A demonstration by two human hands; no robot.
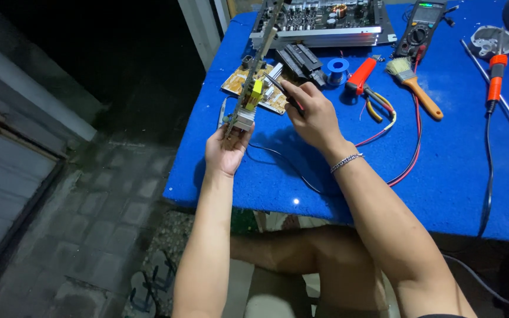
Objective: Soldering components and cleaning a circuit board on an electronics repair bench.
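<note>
Circuit board (253, 79) stands edge-on, pinched by left hand (226, 150); right hand (313, 115) grips a probe (282, 91) against it.

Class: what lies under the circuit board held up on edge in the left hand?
Under the held board lies a tan board on the blue table. Its middle is covered.

On the blue table (443, 176) lay a paintbrush (413, 85), a multimeter (422, 26), orange-handled pliers (366, 85) and a solder spool (337, 66).
</note>
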